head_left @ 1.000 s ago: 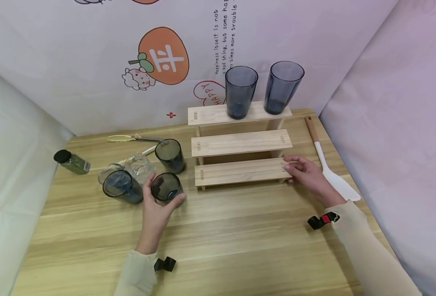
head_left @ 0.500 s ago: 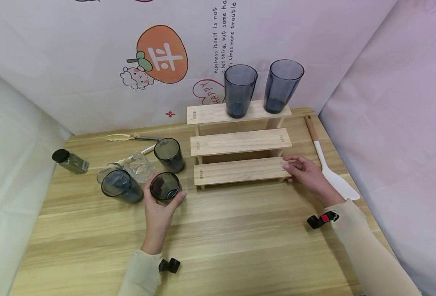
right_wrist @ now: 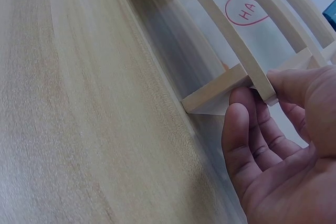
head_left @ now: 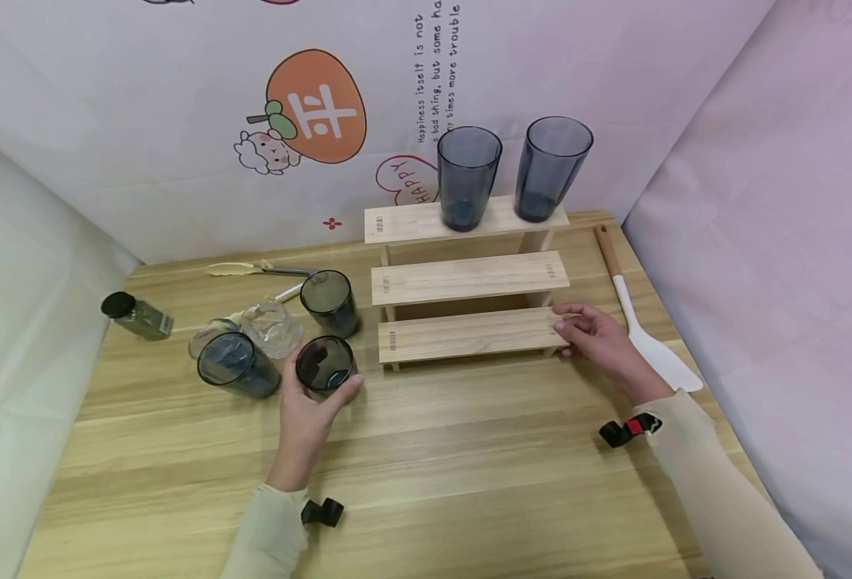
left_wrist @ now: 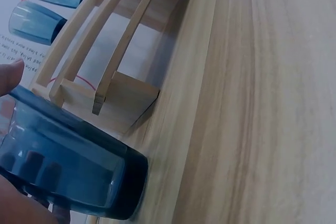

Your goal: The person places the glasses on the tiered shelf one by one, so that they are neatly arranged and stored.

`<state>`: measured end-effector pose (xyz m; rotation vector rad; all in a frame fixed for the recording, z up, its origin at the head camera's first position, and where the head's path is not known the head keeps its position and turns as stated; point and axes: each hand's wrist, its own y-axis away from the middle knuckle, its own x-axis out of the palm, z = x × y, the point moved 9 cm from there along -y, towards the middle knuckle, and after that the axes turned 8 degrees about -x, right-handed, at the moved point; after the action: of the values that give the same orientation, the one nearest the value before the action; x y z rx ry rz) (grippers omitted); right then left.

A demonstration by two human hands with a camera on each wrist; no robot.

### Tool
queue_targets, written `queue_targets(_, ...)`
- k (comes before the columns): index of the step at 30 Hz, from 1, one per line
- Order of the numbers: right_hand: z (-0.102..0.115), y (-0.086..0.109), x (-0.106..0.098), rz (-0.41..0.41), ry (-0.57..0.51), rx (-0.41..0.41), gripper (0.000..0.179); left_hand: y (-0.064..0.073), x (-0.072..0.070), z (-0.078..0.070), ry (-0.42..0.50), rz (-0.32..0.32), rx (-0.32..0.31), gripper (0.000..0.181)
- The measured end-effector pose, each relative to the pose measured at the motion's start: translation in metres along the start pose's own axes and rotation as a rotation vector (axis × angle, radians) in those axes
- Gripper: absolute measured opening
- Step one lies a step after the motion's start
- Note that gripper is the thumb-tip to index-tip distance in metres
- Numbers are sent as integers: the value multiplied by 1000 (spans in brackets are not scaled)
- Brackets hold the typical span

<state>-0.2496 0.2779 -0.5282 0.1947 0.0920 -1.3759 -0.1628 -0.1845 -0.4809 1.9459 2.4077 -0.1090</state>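
Note:
My left hand (head_left: 307, 412) grips a dark tinted drinking glass (left_wrist: 73, 156), thumb on one side and fingers round the other. The glass stands upright, its base at the tabletop in the left wrist view. On the right, my right hand (head_left: 603, 346) pinches the end of the lowest step of a three-tier wooden shelf (head_left: 469, 336). Its thumb lies over the board and its fingers (right_wrist: 237, 135) curl underneath. Two tall blue-grey glasses, a left one (head_left: 467, 181) and a right one (head_left: 550, 173), stand on the top tier; the lower two tiers are bare.
Close to my left hand stand another dark glass (head_left: 330, 305), a blue glass (head_left: 241, 366) and clear glassware (head_left: 274, 328). Tongs (head_left: 252, 269) lie behind them. A black-capped jar (head_left: 140, 316) lies at far left, a white spatula (head_left: 650, 346) at far right.
My left wrist shifts slightly right and then back left, while the held glass stays almost in place. My right hand and the shelf keep their positions.

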Motion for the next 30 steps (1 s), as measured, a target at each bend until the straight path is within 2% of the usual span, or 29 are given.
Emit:
queue_targets(6, 0, 0, 0, 5, -7, -3, 48, -2, 3, -5, 0, 51, -7, 83)
queue_targets(10, 2, 0, 1, 8, 9, -1, 48, -4, 8, -19, 17, 98, 20, 82)
queue_targets(13, 3, 1, 0, 11, 21, -2, 48, -7, 13, -36, 19, 136, 54, 82)
queue_targets(15, 4, 1, -1, 10, 22, -1, 47, -9, 17, -48, 9, 160, 54, 82)
queue_targets(20, 4, 1, -3, 1, 39, 8, 46, -22, 27, -79, 13, 219, -14, 84)
queue_targets(23, 4, 1, -3, 3, 51, 10, 46, -35, 36, -102, 32, 246, -23, 84)
queue_targets(30, 4, 1, -1, 15, 51, 11, 47, -73, 55, -151, 148, 317, 58, 82)
